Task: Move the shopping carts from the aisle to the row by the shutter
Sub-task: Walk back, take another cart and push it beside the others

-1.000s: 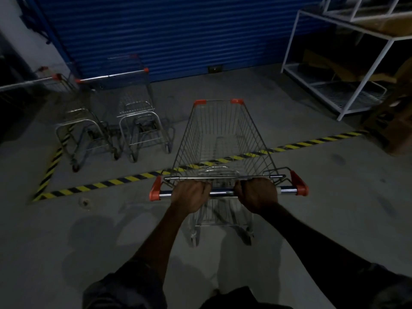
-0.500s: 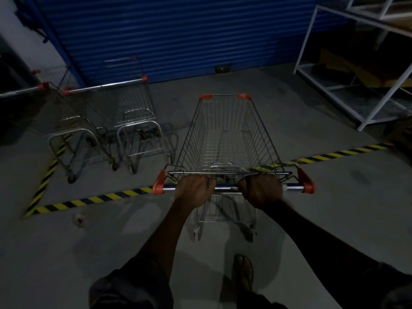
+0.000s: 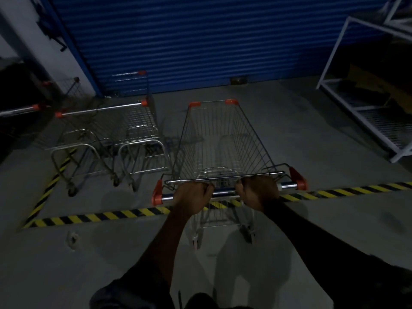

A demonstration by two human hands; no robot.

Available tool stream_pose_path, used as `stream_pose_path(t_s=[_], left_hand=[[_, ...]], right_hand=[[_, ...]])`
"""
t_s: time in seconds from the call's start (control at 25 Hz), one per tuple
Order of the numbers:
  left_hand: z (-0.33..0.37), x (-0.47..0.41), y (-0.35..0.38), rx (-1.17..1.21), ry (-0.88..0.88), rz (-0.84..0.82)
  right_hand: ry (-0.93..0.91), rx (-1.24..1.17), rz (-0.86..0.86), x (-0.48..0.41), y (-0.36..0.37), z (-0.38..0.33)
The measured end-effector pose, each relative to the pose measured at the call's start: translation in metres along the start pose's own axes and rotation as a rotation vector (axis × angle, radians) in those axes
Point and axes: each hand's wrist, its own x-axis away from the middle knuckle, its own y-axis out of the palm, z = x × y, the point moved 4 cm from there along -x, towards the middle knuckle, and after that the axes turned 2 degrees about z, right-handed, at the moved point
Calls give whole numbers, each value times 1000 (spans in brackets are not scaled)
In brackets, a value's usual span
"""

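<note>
Left hand (image 3: 193,198) and right hand (image 3: 258,192) both clench the chrome handlebar (image 3: 224,192) of the empty wire shopping cart (image 3: 223,139), straddling the yellow-black floor tape (image 3: 100,216) beside 2 parked carts (image 3: 124,139) facing the blue shutter (image 3: 200,41). Likely light, rigid, free-rolling; steer by the bar.

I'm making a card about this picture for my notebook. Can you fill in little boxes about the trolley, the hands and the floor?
pushed cart: empty, basket past the striped tape
handle: both hands closed on it
left hand: left of middle
right hand: right of middle
parked carts: to the left, by the blue shutter
white rack: right side
</note>
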Motion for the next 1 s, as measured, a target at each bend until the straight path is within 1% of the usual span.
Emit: stream_pose_path(t_s=[0.16, 0.24, 0.28, 0.48, 0.68, 0.76, 0.84, 0.92, 1.0], left_hand=[[-38, -55, 30, -30, -58, -30], [-61, -80, 43, -20, -120, 23], [-73, -94, 50, -17, -150, 35], [-126, -155, 73, -10, -305, 103], [-179, -211, 103, 19, -321, 119], [-197, -230, 118, 51, -315, 120], [-218, -247, 130, 98, -363, 129], [-234, -255, 143, 132, -399, 138], [-241, -253, 156, 131, -352, 149]], right_hand=[[11, -73, 104, -63, 18, 13], [-4, -87, 89, -96, 34, 12], [17, -85, 79, -114, 43, 12], [216, -40, 140, -189, 87, 8], [292, -29, 88, -262, 116, 11], [282, -92, 61, -292, 129, 14], [218, -178, 42, -320, 139, 17], [148, -212, 41, -341, 148, 21], [140, -206, 42, -354, 155, 28]])
